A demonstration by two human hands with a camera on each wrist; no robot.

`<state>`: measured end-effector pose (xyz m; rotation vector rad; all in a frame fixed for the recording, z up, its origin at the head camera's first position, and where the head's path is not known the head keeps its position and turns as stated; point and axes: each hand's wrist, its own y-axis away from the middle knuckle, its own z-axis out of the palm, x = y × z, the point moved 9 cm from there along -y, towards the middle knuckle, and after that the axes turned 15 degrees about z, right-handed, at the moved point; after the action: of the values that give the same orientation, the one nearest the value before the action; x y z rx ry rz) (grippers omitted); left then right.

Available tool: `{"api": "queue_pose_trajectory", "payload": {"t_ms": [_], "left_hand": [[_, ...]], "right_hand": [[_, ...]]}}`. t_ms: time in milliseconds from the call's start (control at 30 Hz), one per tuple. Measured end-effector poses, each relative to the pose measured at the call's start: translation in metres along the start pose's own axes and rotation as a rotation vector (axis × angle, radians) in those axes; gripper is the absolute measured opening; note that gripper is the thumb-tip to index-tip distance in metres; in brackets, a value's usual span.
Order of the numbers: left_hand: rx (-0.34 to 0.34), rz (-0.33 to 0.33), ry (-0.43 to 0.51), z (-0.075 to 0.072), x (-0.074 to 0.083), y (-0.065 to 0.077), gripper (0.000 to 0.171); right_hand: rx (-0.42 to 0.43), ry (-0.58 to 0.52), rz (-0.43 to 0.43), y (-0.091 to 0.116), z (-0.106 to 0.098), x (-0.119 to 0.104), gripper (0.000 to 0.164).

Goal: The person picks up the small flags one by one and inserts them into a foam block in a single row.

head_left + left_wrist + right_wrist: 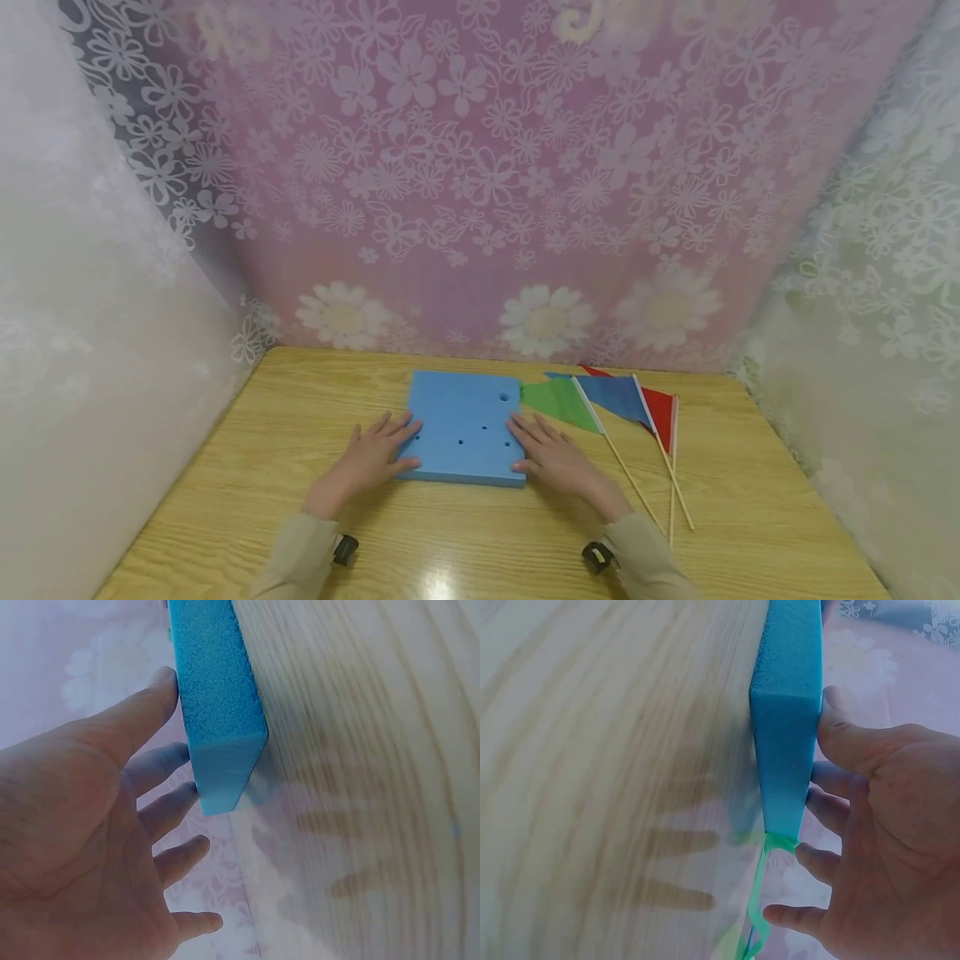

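A blue foam board (457, 417) with several small holes in its top lies flat on the wooden table. At its left edge my left hand (371, 457) rests with spread fingers, thumb and fingertips on the top face. My right hand (558, 460) does the same at the right edge. In the left wrist view the foam board's side (217, 682) shows, with the left thumb and two fingertips against it. The right wrist view has the right thumb and fingers along the board (786, 742). A green flag (562, 402) touches the board's right side.
Right of the board, a blue flag (618, 396) and a red flag (662, 417) on thin wooden sticks lie overlapping near the green one. The wooden table (247, 500) ends at a pink floral curtain (480, 208) behind, with pale curtains on both sides.
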<state>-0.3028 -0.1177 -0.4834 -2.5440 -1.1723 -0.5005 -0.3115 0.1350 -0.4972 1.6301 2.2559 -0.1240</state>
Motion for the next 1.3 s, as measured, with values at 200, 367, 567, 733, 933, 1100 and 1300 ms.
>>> {"api": "queue_pose_trajectory", "payload": {"t_ms": [200,367,567,733,933,1100,1300], "left_hand": [[0.001,0.022,0.010,0.005,0.011,-0.007,0.066],[-0.007,0.037,-0.003,0.011,0.018,-0.012,0.065],[-0.011,0.049,0.017,0.017,0.026,-0.016,0.065],[-0.022,0.066,-0.022,0.021,0.033,-0.020,0.065],[-0.019,0.083,-0.056,0.023,0.041,-0.022,0.065],[-0.011,0.098,-0.044,0.021,0.049,-0.023,0.065],[0.008,0.107,-0.041,0.023,0.050,-0.026,0.064]], "right_hand": [[0.007,0.012,0.002,0.008,-0.006,0.010,0.068],[0.014,0.003,0.006,0.015,-0.011,0.019,0.068],[0.012,0.005,0.012,0.021,-0.014,0.029,0.069],[0.001,-0.026,0.008,0.025,-0.016,0.035,0.069],[-0.016,-0.030,0.025,0.029,-0.017,0.041,0.071],[-0.011,-0.041,0.024,0.034,-0.022,0.042,0.071],[0.007,-0.037,0.019,0.038,-0.024,0.043,0.071]]}}
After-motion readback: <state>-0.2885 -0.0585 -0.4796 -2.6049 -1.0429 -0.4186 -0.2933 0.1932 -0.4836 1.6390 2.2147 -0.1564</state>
